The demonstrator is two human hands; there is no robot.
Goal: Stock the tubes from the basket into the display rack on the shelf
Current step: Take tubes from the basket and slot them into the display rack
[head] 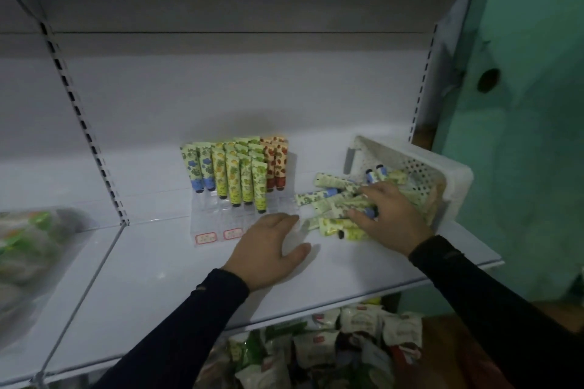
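A clear display rack (221, 224) stands on the white shelf (164, 278) and holds several upright tubes (234, 170) in blue, yellow, green and red prints. To its right a white perforated basket (420, 167) lies tipped on its side, and a pile of loose tubes (328, 199) spills from it onto the shelf. My right hand (388, 211) rests on top of this pile with its fingers spread over the tubes. My left hand (268, 249) lies flat on the shelf in front of the rack, fingers relaxed, holding nothing.
A slotted upright (85, 133) divides the shelf at the left, where blurred wrapped goods (28, 246) lie. Packets (331, 341) fill the shelf below. A green wall (521, 136) stands close behind the basket at the right.
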